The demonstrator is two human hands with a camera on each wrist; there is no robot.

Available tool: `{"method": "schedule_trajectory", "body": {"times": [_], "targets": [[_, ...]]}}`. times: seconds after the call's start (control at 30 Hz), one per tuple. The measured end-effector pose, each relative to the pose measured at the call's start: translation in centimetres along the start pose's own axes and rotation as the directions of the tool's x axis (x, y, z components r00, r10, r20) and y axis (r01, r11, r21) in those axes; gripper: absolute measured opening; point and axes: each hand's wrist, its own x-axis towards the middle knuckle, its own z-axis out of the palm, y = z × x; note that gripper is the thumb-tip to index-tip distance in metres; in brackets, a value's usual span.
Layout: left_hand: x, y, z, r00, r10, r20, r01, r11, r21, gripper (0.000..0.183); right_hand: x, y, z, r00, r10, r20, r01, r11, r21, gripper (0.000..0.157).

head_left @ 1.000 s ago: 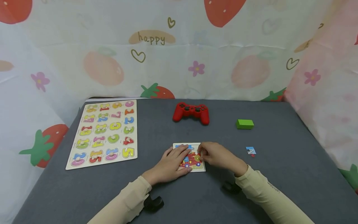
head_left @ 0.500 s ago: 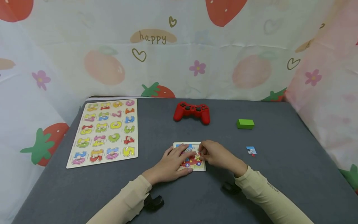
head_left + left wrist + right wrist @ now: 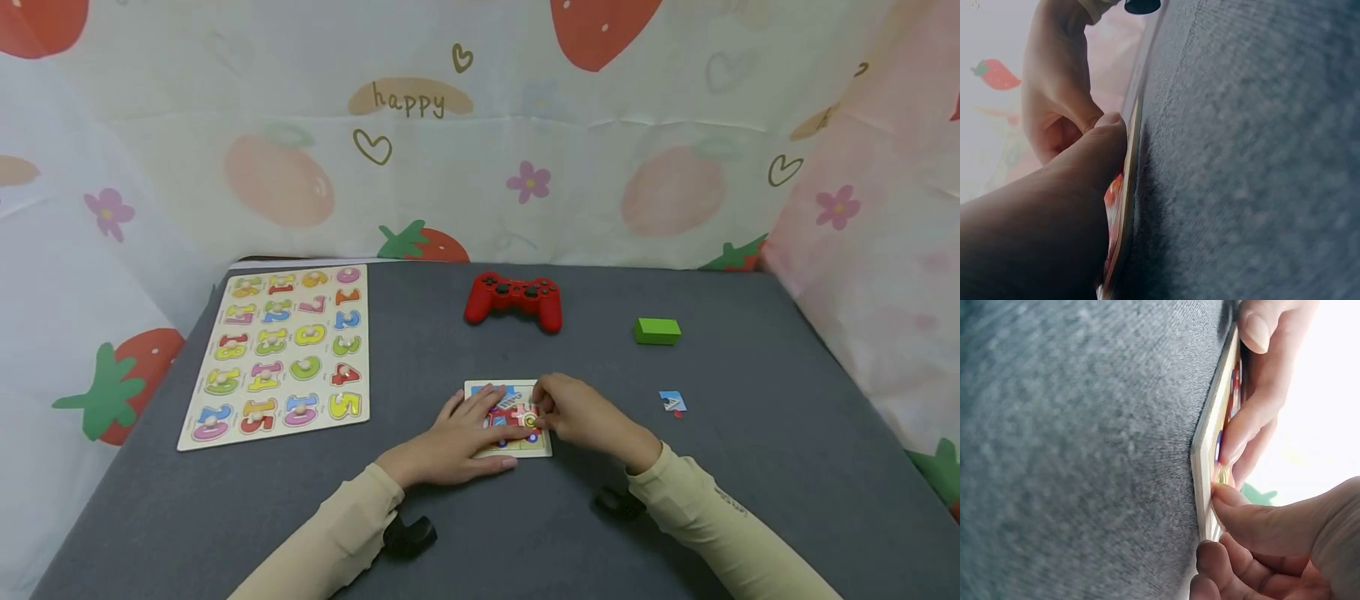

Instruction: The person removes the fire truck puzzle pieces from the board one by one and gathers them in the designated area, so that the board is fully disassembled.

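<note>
A small wooden jigsaw puzzle (image 3: pixel 517 452) with a red vehicle picture lies at the middle of the table. My left hand (image 3: pixel 453 437) rests over its left part with the fingers spread, the index finger reaching across the picture. The left thumb lies along the near edge, close up in the left wrist view. My right hand (image 3: pixel 588 419) pinches at the right side of a red and yellow puzzle piece (image 3: pixel 527 418), beside the left index fingertip. In the right wrist view the right thumb (image 3: pixel 1254 515) touches the picture side near the board's edge; the other fingers curl below.
A loose blue and white puzzle piece (image 3: pixel 672 402) lies to the right. Behind it stands a green block (image 3: pixel 657 332). A red game controller (image 3: pixel 513 302) is farther back, and a large number puzzle board (image 3: pixel 285 358) lies at the left. A printed cloth hangs behind the table.
My left index finger has slid down and right across the picture to the piece. The left thumb now lies lower, at the near edge. The right hand stays almost in place.
</note>
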Motion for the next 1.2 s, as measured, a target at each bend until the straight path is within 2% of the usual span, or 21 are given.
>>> {"method": "schedule_trajectory", "body": {"times": [0.2, 0.33, 0.57, 1.2], "targets": [[0.1, 0.2, -0.2, 1.0, -0.001, 0.014, 0.001, 1.0, 0.007, 0.049, -0.1, -0.1, -0.1, 0.999, -0.005, -0.033, 0.005, 1.0, -0.011, 0.017], [0.1, 0.2, -0.2, 1.0, -0.003, 0.016, 0.003, 1.0, 0.018, 0.049, 0.2, 0.1, 0.0, 0.999, 0.013, -0.048, -0.011, 0.999, 0.043, 0.01], [0.0, 0.2, -0.2, 1.0, -0.007, 0.018, 0.007, 0.999, 0.032, 0.05, 0.6, 0.3, -0.1, 0.996, 0.094, -0.008, -0.09, 0.974, 0.206, 0.005], [0.0, 0.2, -0.2, 1.0, 0.004, 0.02, -0.005, 0.998, 0.056, 0.049, 1.1, 1.0, -0.3, 0.99, 0.131, 0.048, -0.139, 0.933, 0.333, 0.008]]}}
